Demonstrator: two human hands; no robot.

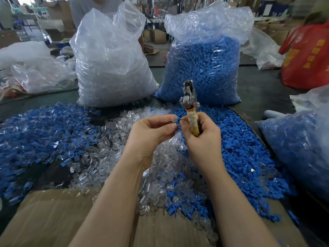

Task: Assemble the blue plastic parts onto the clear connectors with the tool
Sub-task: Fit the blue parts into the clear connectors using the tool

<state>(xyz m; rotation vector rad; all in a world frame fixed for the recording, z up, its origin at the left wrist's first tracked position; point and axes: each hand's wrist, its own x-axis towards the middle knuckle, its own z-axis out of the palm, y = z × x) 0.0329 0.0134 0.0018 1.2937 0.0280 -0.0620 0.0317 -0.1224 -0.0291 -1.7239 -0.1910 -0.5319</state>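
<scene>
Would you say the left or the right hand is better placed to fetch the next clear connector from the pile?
Probably the left hand. It pinches only a small blue part at its fingertips and hangs over the clear connectors, whereas the right hand is wrapped around the tool.

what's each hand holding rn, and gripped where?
Right hand grips the tool by its wrapped handle, metal head up. Left hand pinches a blue part at the fingertips; right fingertips touch it too.
</scene>
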